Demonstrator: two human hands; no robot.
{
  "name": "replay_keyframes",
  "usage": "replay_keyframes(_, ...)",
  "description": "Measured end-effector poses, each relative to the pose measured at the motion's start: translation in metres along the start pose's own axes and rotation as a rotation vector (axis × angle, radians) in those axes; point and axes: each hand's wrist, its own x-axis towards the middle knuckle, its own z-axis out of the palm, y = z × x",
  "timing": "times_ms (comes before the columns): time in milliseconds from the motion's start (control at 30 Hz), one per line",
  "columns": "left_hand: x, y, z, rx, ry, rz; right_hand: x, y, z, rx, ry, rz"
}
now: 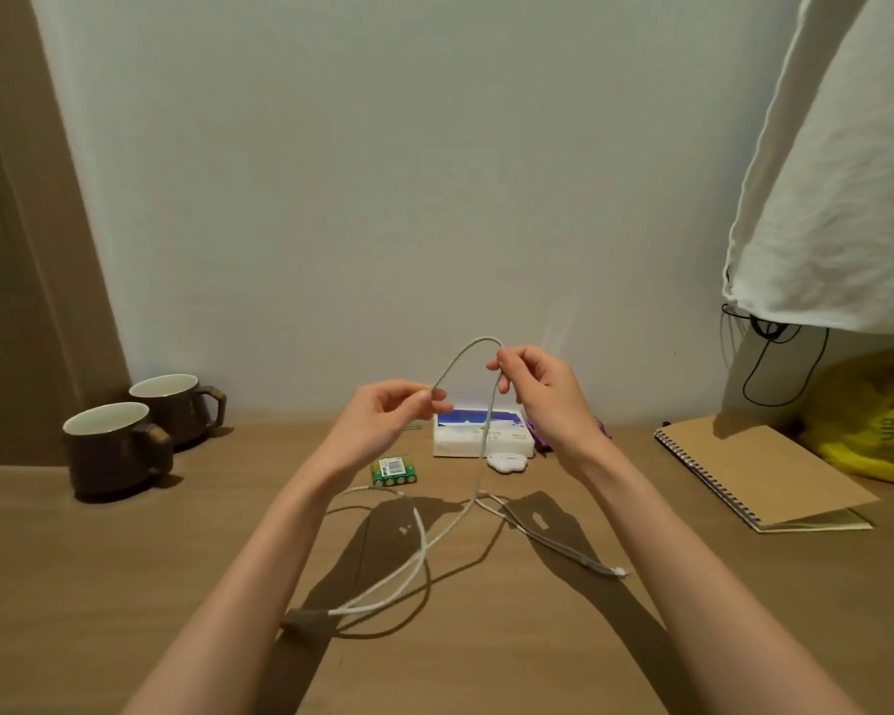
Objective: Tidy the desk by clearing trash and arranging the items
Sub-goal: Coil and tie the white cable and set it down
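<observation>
A thin white cable lies in loose curves on the wooden desk, and part of it is lifted into an arch above the desk. My left hand pinches one side of that arch. My right hand pinches the other side, a little higher. From my right hand the cable drops straight down to the desk. One plug end rests at the right, another end at the lower left.
Two brown mugs stand at the back left. A green battery pack, a tissue pack and a small white object lie behind my hands. A spiral notebook and a yellow plastic bag sit at the right.
</observation>
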Motion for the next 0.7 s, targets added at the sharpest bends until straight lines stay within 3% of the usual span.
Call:
replay_keyframes(167,0.009,-0.014,0.015,0.008,-0.169,-0.065,0.002,0.024,0.005,0.071,0.052,0.055)
replay_keyframes(367,0.007,-0.027,0.034,-0.148,-0.317,-0.114,0.004,0.049,0.004,0.105,0.135,0.106)
replay_keyframes(700,-0.005,-0.037,0.042,-0.313,-0.371,-0.255,-0.005,0.065,0.001,0.14,0.171,0.148)
